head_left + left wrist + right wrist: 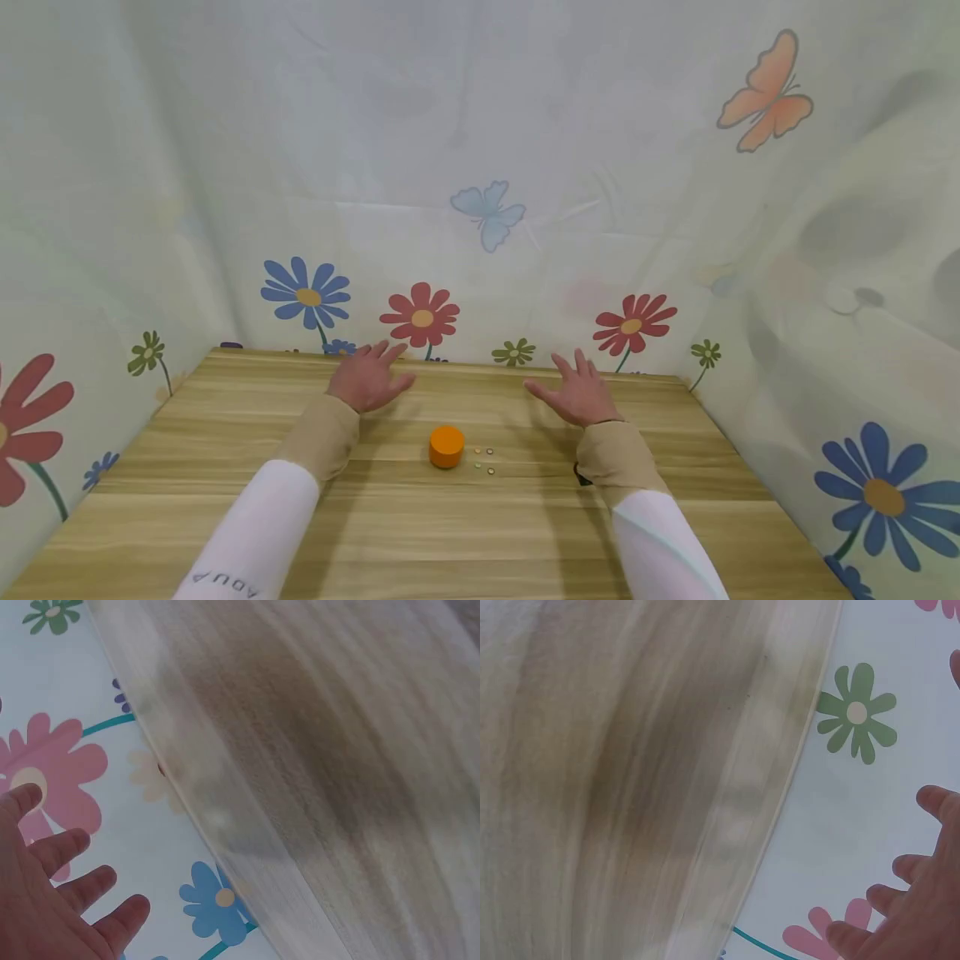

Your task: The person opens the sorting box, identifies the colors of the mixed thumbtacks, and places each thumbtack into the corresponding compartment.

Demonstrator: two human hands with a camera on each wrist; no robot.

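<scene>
An orange round object, like a short cylinder (447, 447), stands on the wooden table between my arms. Just right of it lie several tiny round pieces (477, 451), too small to make out in kind. My left hand (367, 379) is held over the back left of the table, fingers spread, holding nothing. Over the back right, my right hand (577, 392) has its fingers apart and holds nothing either. Both wrist views show the left hand's fingers (90, 889) and the right hand's fingers (889, 900) extended beside the table's edge.
The wood-grain table (450, 533) ends at a pale curtain (375, 150) printed with flowers and butterflies, which also hangs along the left and right sides. A small dark item (582, 475) shows at the right cuff.
</scene>
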